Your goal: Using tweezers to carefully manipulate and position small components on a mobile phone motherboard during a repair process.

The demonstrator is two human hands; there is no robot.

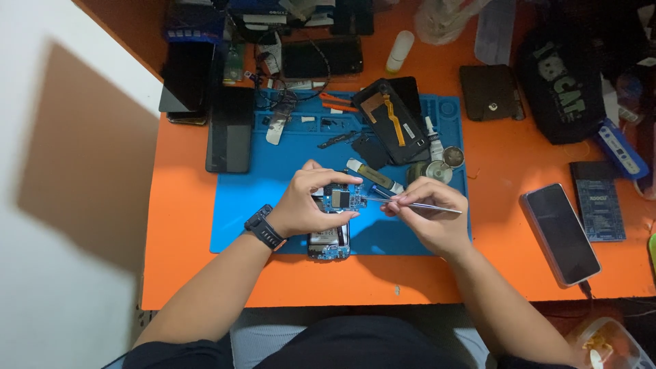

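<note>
Head camera is looking down at an orange table [184, 225] with a blue mat [260, 205] on it. Near the middle, the left hand [304, 205] is pinching a small blue circuit board [339, 199] by its edges, over an opened phone [329, 240]. At 3 o'clock from it, the right hand [427, 212] is gripping thin metal tweezers [410, 203], tips touching the board. Farther off at 1 o'clock, a small round metal cup [453, 156] is sitting; I cannot tell what is inside.

Black wallet [489, 92], smartphone [561, 234], orange table [184, 225]
</note>
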